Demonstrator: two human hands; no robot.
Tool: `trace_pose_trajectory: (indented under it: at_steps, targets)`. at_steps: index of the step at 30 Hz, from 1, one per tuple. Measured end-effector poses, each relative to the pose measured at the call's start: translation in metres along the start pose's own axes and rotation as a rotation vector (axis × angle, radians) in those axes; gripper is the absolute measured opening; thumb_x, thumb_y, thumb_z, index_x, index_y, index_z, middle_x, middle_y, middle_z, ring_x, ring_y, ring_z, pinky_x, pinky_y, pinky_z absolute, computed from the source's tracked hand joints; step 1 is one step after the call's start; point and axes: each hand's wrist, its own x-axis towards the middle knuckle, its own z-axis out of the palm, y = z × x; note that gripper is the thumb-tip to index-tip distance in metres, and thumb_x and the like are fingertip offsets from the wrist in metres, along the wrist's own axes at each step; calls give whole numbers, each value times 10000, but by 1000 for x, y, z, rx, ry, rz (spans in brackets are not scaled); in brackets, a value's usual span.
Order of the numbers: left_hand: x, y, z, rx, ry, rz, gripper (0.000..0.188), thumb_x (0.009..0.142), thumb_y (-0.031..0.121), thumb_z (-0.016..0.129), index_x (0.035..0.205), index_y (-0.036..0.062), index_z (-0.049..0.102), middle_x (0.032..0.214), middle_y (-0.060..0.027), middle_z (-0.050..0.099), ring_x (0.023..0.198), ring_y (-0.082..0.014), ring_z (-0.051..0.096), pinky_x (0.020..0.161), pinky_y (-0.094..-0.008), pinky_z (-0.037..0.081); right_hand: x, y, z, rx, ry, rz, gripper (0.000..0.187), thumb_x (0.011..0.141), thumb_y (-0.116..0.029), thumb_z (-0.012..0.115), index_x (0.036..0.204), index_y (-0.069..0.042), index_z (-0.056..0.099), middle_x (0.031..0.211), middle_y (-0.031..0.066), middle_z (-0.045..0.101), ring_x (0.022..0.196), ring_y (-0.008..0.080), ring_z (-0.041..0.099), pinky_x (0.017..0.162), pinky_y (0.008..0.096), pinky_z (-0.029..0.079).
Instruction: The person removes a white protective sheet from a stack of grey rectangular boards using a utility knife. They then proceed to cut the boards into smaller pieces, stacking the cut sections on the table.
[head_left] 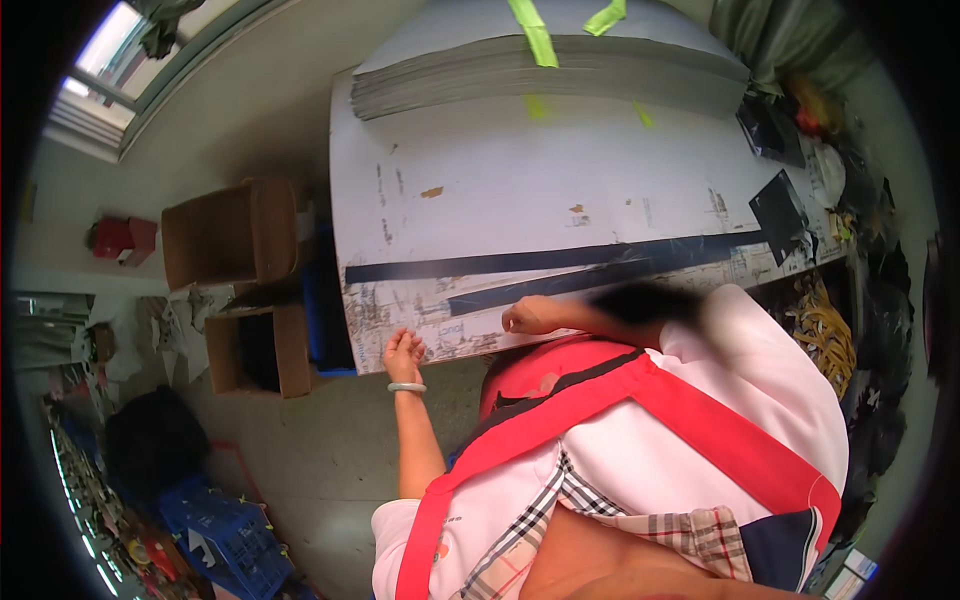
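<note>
Two open cardboard boxes point(232, 232) stand on the floor left of the worn white table point(520, 180). The left hand point(403, 355), a pale bangle on its wrist, rests at the table's near edge, fingers curled loosely inward, gripping nothing visible. Just right, the right hand point(530, 315) lies fisted on the tabletop; a dark strip point(560, 258) lies just beyond its knuckles, apart from them. A grey sheet stack point(540, 70) sits at the far end.

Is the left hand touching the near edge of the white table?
Touching. The head view shows the left hand curled against the white table's near edge, no gap visible.
</note>
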Motion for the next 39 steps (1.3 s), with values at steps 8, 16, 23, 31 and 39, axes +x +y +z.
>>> trace_pose_trajectory:
  at_steps: [8, 16, 23, 31, 39]
  targets:
    - [-37, -57, 207, 211, -180, -8, 219, 883, 99, 589, 1096, 50, 590, 949, -72, 640, 781, -154, 632, 643, -283, 547, -112, 114, -96, 193, 291, -11, 255, 825, -214, 588, 1045, -90, 620, 909, 132, 662, 843, 310, 625, 758, 393, 481]
    - [-73, -109, 379, 642, -318, 111, 252, 882, 114, 586, 1114, 16, 602, 966, -84, 650, 764, -140, 631, 634, -250, 530, -245, 308, -193, 430, 727, 134, 311, 859, -247, 620, 1136, -107, 593, 876, 83, 644, 813, 187, 597, 768, 324, 488]
    - [-64, -123, 463, 809, -469, 188, 233, 873, 122, 593, 1089, 42, 631, 923, -57, 657, 750, -118, 612, 622, -243, 502, -334, 407, -387, 374, 1205, 177, 282, 875, -262, 620, 1085, -75, 612, 836, 52, 633, 778, 139, 580, 738, 281, 475]
    - [37, -41, 573, 855, -445, 535, 238, 852, 118, 610, 1070, 24, 630, 941, -75, 643, 790, -159, 607, 699, -287, 500, -340, 470, -554, 56, 1250, 306, 372, 906, -390, 521, 1045, -62, 627, 985, 86, 644, 936, 228, 601, 814, 338, 458]
    - [71, 77, 743, 902, -383, 1216, 209, 855, 56, 590, 1061, 52, 625, 962, -70, 610, 785, -158, 580, 724, -283, 480, -336, 627, -680, -328, 1197, 639, 556, 917, -529, 411, 1186, -76, 589, 1146, 137, 613, 1064, 310, 573, 916, 392, 432]
